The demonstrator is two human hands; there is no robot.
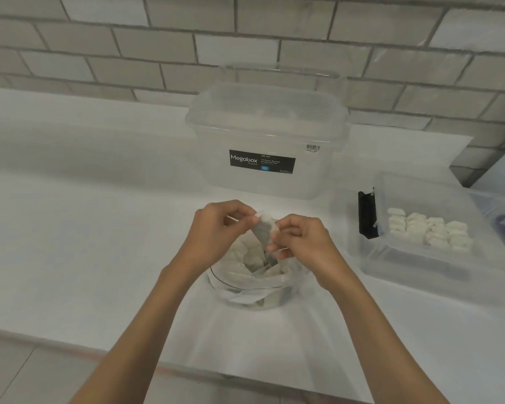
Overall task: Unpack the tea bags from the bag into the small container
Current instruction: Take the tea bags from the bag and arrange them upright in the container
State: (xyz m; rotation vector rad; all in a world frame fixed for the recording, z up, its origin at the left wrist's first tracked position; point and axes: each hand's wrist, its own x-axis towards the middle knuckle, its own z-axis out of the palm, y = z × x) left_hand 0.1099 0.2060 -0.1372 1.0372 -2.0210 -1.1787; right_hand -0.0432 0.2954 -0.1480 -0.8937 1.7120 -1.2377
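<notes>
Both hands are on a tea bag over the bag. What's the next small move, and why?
Probably release the left hand and let the right hand carry the tea bag over to the container, beside the rows already there: both pinch it, held above the bag.

Bright, even, diffuse light; white counter near blown out, little surface detail. Shadows soft and faint: grey patch on counter between forearms falls toward viewer, thin one under big clear box. Mild sheen on box lid, no hard glare. Whole frame slightly hazy, low contrast; small print on box label unreadable. Wide-angle bend: tile wall grout lines slant and curve toward corners. Tea bag pinched by left hand and right hand soft-edged, fingertips a little smeared
</notes>
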